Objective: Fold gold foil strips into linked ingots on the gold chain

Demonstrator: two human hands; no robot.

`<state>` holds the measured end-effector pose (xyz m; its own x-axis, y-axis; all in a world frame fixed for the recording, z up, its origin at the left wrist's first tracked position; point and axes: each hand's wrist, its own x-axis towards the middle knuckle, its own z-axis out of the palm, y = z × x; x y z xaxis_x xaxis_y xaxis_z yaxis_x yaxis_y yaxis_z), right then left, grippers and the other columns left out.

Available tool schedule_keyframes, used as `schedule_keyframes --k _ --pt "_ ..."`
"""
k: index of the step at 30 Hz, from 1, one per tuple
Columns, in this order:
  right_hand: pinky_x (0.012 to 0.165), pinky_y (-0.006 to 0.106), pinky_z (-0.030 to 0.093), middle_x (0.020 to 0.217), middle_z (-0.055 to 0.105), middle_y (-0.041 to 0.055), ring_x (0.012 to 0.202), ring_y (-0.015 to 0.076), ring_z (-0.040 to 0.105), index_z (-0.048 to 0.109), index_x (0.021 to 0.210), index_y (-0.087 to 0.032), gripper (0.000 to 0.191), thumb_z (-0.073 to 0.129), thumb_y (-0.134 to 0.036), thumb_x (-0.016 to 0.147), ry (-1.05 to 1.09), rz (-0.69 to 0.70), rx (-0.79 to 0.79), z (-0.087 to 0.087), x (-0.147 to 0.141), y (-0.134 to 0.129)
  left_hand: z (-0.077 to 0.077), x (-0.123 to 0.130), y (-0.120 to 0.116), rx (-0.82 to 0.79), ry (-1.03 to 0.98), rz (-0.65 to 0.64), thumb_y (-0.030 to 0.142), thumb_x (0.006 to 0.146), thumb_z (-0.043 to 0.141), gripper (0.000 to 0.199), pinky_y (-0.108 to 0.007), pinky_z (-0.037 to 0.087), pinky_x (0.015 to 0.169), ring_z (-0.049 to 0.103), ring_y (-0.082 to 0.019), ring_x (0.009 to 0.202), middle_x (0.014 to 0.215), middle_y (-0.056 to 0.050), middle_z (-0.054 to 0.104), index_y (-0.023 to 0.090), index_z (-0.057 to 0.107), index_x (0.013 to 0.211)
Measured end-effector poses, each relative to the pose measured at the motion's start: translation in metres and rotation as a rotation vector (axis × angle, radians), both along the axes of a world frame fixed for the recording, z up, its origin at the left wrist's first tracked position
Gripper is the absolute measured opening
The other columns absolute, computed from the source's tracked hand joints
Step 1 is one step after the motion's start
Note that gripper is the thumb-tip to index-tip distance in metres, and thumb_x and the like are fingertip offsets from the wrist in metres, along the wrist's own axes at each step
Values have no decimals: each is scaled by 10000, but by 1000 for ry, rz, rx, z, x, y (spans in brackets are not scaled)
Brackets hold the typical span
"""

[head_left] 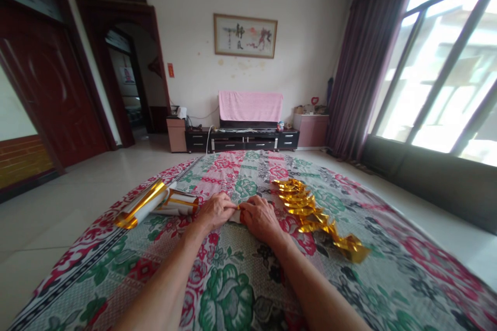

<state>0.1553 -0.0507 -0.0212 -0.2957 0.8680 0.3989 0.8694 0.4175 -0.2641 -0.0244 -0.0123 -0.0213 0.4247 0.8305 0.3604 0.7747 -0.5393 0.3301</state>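
Note:
My left hand [217,210] and my right hand [261,215] meet low over the flowered cloth, fingers pinched on a small piece of gold-and-white paper [235,216]. Most of that piece is hidden under the fingers. Just left of my left hand lies a curled sheet of gold-and-white paper [180,203], and a second rolled sheet [142,206] is further left. To the right of my right hand, a line of folded gold foil pieces [306,209] runs diagonally toward the near right.
A flowered cloth [166,279] covers the round surface under my arms. Across the room, a low black cabinet [233,144] stands below a pink cloth [251,106]. Tall windows and a purple curtain [359,62] are on the right, a dark red door [50,83] on the left.

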Motion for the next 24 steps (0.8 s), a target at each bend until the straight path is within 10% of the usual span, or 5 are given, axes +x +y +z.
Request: schedule_keyframes --k 24 --pt "779 287 317 1005 535 24 904 167 457 631 995 -321 284 374 -304 875 -11 -18 -5 1 -2 -1 -3 -3 -1 86 20 25 42 663 416 464 -277 406 880 506 -168 925 1002 -5 635 253 692 970"
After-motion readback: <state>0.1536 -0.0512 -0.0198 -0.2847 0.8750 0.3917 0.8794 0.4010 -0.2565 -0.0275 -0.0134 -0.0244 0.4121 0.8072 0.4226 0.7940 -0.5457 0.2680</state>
